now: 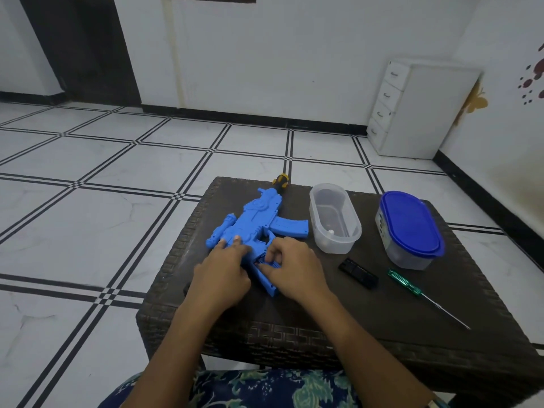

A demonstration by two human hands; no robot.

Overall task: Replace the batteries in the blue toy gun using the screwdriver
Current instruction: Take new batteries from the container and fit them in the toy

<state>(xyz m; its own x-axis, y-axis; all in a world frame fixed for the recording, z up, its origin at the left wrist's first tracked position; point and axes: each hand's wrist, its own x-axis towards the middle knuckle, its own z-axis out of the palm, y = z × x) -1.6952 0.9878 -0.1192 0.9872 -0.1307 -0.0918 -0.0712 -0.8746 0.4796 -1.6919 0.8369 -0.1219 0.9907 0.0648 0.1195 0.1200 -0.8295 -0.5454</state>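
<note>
The blue toy gun (259,228) lies flat on the dark woven table (382,304), muzzle pointing away. My left hand (223,272) rests on its body with straight fingers pressing down. My right hand (294,269) has curled fingers working at the grip, where the battery compartment looks open; what the fingertips hold is hidden. A green-handled screwdriver (424,295) lies at the table's right. A small black cover piece (357,272) lies between the gun and the screwdriver.
An open clear plastic tub (334,216) with a small white item inside stands right of the gun. A second tub with a blue lid (410,228) stands further right. Tiled floor surrounds the table; a white drawer unit (418,110) stands against the far wall.
</note>
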